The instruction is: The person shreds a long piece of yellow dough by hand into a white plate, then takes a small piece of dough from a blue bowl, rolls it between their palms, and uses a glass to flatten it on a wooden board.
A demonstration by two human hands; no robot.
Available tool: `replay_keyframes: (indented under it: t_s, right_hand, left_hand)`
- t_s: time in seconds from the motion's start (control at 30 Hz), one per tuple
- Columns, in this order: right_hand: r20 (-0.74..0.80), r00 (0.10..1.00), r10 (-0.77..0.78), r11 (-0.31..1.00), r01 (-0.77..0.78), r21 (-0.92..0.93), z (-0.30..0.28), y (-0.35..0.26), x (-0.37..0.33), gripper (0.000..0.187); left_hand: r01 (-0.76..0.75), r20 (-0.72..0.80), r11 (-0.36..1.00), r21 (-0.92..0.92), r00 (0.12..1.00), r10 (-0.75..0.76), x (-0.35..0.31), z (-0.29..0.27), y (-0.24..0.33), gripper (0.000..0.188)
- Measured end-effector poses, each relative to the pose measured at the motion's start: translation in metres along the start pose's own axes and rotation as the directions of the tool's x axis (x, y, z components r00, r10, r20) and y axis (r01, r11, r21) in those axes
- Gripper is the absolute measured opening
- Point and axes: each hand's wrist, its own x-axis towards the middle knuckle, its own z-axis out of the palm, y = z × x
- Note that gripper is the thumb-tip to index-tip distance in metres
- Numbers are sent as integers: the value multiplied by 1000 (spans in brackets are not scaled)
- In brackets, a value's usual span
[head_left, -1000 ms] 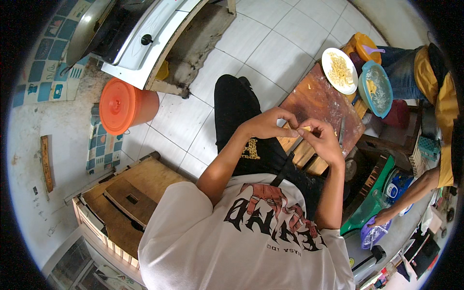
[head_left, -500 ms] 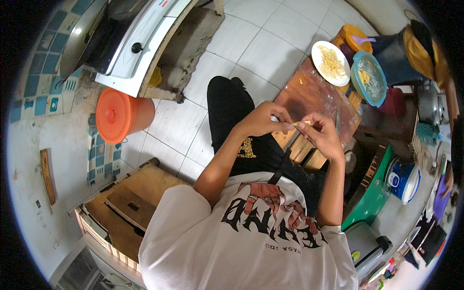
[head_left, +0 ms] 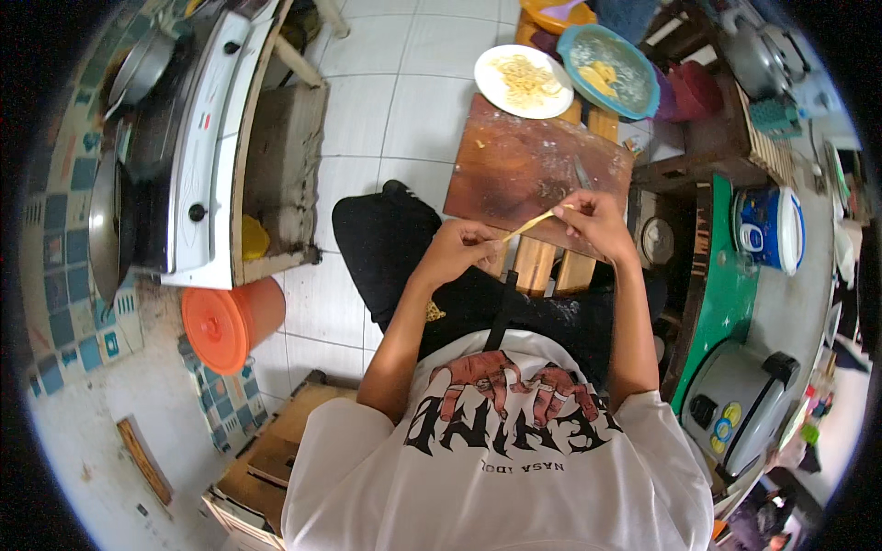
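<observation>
You're holding a thin pale yellow strip (head_left: 531, 222) stretched between both hands, just above the near edge of the wooden board (head_left: 533, 170). Your left hand (head_left: 459, 250) pinches the lower end, fingers curled tight around it; your right hand (head_left: 595, 219) grips the upper end, thumb and fingertips closed on it. Half a second back the two hands were nearly touching around the strip; now they sit apart, and the strip runs taut and slanted between them, so it looks drawn out or peeled lengthwise. That suggests the strip is being worked in the air, not on the surface.

Just under your hands, the light wooden slats (head_left: 551, 266) of the surface support the board. Beyond your right hand, a knife (head_left: 582, 174) lies on the board, untouched. Further past both hands, a white plate (head_left: 524, 81) carries a heap of shredded yellow bits, and beside it sits a blue bowl (head_left: 608, 69) with yellow pieces inside. Well off to your left, the orange bucket (head_left: 230, 321) stands on the tiled floor (head_left: 404, 101) below the stove (head_left: 197, 156).
</observation>
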Motion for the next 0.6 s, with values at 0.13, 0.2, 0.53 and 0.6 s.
replay_keyframes:
  t_s: [0.13, 0.2, 0.53, 0.6]
  right_hand:
    - [91, 995, 32, 999, -31, -11, -11, 14, 35, 16]
    - [94, 995, 46, 999, -44, -19, -10, 16, 62, 14]
    - [-378, 904, -199, 876, -10, -483, -41, 89, 74, 33]
    - [-507, 832, -224, 860, -75, -504, -43, 112, 37, 33]
  left_hand:
    - [65, -88, 997, -32, 994, -68, 21, 25, -12, 14]
    - [53, -118, 992, -115, 991, -67, 36, 37, -20, 15]
    - [325, -143, 896, -302, 914, -380, 59, 69, -60, 47]
    - [337, -128, 886, -318, 911, -392, 54, 73, -58, 45]
